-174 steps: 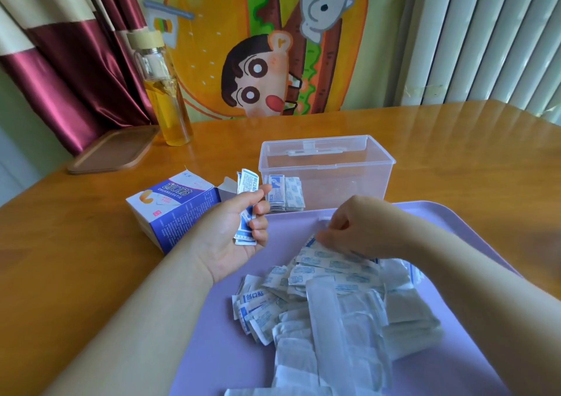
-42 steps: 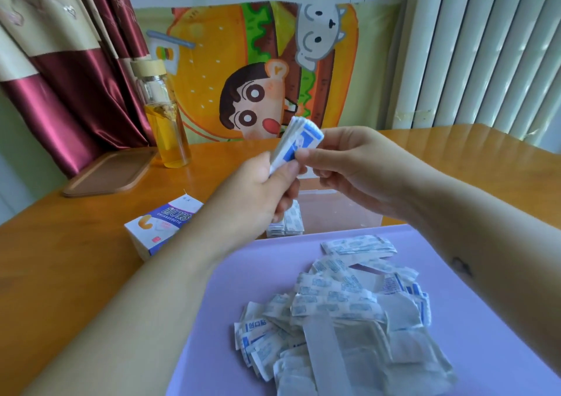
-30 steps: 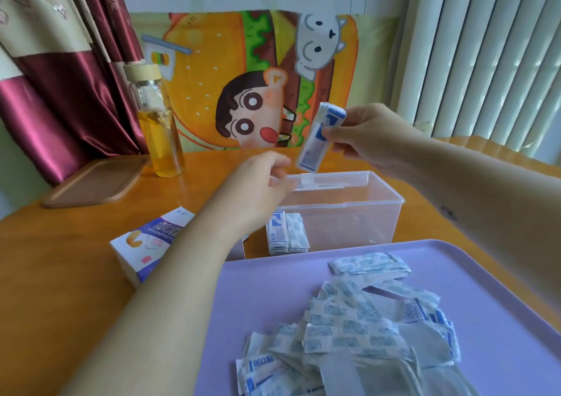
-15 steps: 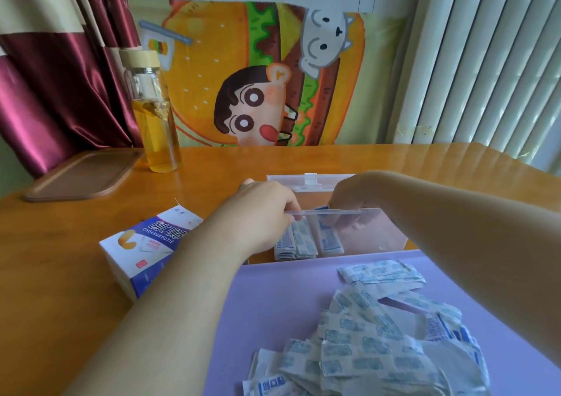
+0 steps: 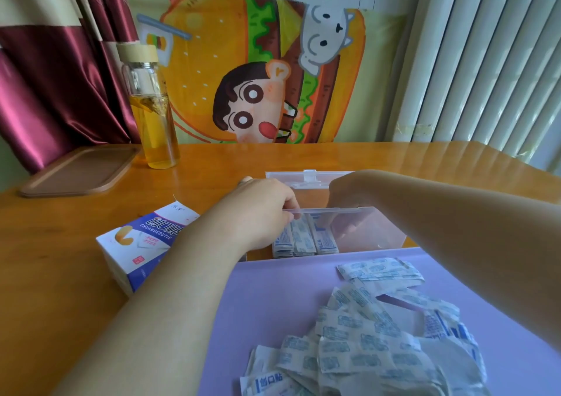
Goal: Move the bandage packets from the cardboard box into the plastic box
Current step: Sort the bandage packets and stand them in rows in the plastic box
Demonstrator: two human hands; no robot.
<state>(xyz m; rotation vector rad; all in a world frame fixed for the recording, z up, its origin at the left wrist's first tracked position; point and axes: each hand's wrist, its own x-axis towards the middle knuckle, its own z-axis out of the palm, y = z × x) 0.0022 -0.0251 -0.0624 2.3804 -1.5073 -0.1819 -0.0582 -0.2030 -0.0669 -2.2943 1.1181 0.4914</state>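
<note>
Plastic box (image 5: pixel 379 231), the clear one, has both hands dipped into it. Left hand (image 5: pixel 258 210) curls over its near-left rim with the fingertips hidden, so can't tell if it's got anything. Right hand (image 5: pixel 346 192) reaches in from the box's right. Its fingers are blurry through the wall, down at the upright bandage packets (image 5: pixel 303 239) inside the box's left end; pinching or just touching, can't tell. Loose packets (image 5: pixel 364 335) pile on the purple tray (image 5: pixel 267 304) right in front of the box, and the cardboard box (image 5: pixel 145 244) sits just left of it.

A bottle of amber liquid (image 5: pixel 153 113) stands beside a brown tray (image 5: pixel 79 171).
</note>
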